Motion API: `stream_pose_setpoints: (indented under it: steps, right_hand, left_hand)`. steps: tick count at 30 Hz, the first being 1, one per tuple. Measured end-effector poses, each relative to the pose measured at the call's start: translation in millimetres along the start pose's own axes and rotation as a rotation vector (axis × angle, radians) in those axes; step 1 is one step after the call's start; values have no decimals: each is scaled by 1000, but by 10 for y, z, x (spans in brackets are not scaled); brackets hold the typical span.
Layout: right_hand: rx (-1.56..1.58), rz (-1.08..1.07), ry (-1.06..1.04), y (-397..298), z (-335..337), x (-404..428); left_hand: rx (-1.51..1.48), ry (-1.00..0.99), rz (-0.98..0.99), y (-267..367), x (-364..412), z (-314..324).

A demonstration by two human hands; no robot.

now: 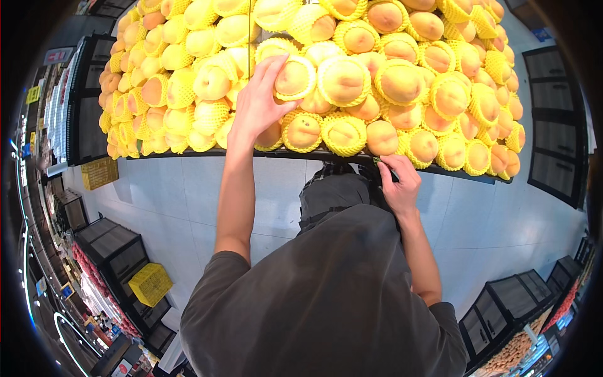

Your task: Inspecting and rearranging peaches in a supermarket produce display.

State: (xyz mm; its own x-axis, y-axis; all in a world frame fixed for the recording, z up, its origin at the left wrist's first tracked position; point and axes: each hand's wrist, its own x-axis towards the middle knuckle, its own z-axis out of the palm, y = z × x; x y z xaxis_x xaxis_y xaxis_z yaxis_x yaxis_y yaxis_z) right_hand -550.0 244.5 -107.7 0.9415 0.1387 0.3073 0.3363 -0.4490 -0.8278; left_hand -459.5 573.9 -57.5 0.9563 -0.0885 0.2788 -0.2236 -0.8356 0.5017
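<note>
Peaches in yellow foam net sleeves are heaped on a display before me. My left hand [264, 94] rests on the heap, its fingers and thumb around the left side of a sleeved peach [295, 77] that lies among the others. At the display's front edge, my right hand [399, 181] pinches a small green thing [376, 160], partly hidden by the fingers. Just above it sits a peach without a visible sleeve [382, 137]. To its left are a sleeved peach [344, 133] and another sleeved peach with dark spots [303, 131].
A dark rim [188, 153] runs along the display's front. A yellow crate [100, 173] stands on the floor at left, and another yellow crate [150, 284] is by the dark cabinets at lower left. More dark cabinets [556, 122] stand at right.
</note>
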Motion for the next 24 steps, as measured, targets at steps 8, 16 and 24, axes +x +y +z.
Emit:
stream_pose_setpoints:
  steps: [8, 16, 24]
  right_hand:
    - [9, -18, 4, 30, -34, 7]
    - [36, 0, 4, 42, -55, 51]
    - [43, -6, 0, 91, -77, 24]
  left_hand:
    - [3, 125, -75, 71, 44, 163]
    - [120, 173, -291, 307, 31, 300]
    - [-32, 115, -236, 230, -44, 122]
